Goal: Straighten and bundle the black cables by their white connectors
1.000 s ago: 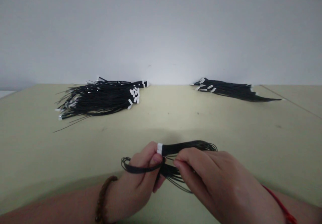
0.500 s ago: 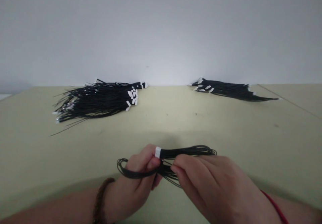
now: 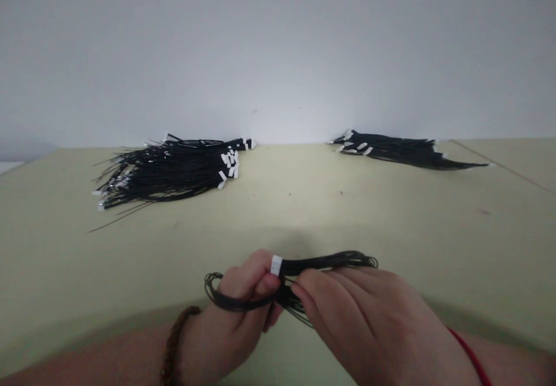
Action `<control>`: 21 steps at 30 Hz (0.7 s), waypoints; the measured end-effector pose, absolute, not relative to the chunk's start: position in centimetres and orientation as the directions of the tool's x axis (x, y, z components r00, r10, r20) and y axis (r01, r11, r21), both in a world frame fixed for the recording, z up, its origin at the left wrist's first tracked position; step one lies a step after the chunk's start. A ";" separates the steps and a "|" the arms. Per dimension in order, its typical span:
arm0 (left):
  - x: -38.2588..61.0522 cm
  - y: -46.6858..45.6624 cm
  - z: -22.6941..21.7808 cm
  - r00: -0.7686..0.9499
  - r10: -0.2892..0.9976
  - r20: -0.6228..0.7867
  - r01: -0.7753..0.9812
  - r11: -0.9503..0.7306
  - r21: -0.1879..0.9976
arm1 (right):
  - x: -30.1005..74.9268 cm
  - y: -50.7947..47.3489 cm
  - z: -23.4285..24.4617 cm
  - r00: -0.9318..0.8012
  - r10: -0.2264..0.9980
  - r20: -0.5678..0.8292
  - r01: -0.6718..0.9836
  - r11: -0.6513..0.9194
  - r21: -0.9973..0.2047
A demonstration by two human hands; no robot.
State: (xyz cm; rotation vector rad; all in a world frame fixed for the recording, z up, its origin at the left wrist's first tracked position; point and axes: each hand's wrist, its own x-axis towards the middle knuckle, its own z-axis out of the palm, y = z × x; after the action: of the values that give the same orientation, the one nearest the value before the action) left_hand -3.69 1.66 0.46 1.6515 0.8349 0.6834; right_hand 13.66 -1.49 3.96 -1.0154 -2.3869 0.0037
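left fingers [image 3: 256, 263] hold looped black wires [image 3: 313, 264] | right fingers [image 3: 313, 285] pinch them

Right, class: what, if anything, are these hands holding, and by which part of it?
A looped black cable bundle: the left hand pinches it beside the white tab; the right hand is at its strands, exact hold hidden.
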 end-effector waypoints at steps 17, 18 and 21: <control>-2.7 2.1 0.9 0.448 0.893 -0.041 0.211 -0.061 0.976 | 15.5 1.5 4.2 -0.479 0.872 0.099 0.699 0.447 -0.558; -2.7 2.1 0.8 0.440 0.897 -0.040 0.240 -0.075 0.968 | 15.5 1.6 3.9 -0.494 0.867 0.070 0.682 0.436 -0.588; -2.5 2.2 0.7 0.423 0.906 0.004 0.376 -0.180 0.909 | 15.3 2.1 3.0 -0.515 0.853 0.082 0.618 0.436 -0.654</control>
State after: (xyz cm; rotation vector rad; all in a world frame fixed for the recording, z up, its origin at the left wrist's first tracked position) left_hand -2.47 2.19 0.72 1.7538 1.1137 0.7197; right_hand 15.34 2.12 3.02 -1.2472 -2.2916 0.7963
